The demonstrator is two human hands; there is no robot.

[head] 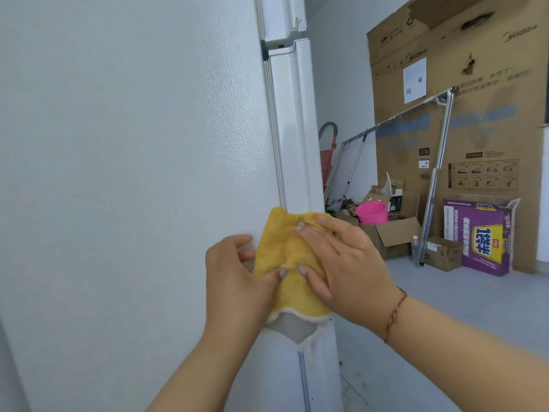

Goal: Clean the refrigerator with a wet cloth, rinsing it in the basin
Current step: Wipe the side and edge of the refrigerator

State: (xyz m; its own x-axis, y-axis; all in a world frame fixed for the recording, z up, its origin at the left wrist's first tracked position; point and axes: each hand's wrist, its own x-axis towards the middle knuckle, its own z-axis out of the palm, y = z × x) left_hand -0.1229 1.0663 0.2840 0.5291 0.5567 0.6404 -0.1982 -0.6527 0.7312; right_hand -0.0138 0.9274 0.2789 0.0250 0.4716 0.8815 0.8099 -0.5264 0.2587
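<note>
i judged the yellow cloth (292, 263) soft, light and limp against the refrigerator (133, 144) edge, so my left hand (234, 281) pinched its 9 o'clock side and my right hand (341, 260) pressed it flat with straight fingers.

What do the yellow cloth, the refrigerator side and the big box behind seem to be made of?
Yellow cloth: soft, fuzzy fabric, likely microfibre; it creases under the hands.
Refrigerator side: white, pebbled, slightly glossy, probably painted metal.
Big box: brown matte cardboard, torn in places, printed.
</note>
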